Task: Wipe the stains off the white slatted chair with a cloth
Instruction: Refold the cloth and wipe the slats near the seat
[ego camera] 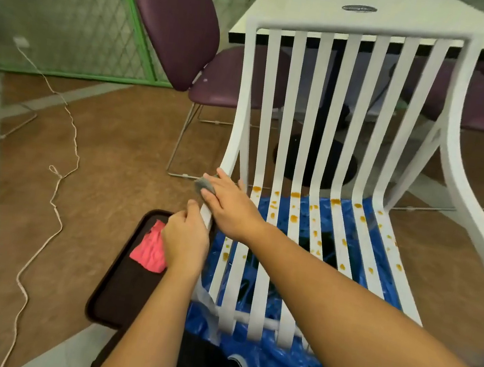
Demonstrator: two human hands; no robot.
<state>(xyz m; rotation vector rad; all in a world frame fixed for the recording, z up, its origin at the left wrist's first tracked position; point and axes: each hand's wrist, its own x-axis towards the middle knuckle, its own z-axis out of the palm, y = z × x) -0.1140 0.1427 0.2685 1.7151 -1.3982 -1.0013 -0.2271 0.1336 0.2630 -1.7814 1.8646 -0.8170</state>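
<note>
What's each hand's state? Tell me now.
Left hand: grips the left edge of the white slatted chair.
Right hand: open, pressing a small grey cloth onto it.

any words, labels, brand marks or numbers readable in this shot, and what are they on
On the white table, a dark oval badge: it carries pale lettering, too blurred to read.
Nothing else: no text shows on the white slatted chair, the grey cloth, the pink cloth or the dark tray.
</note>
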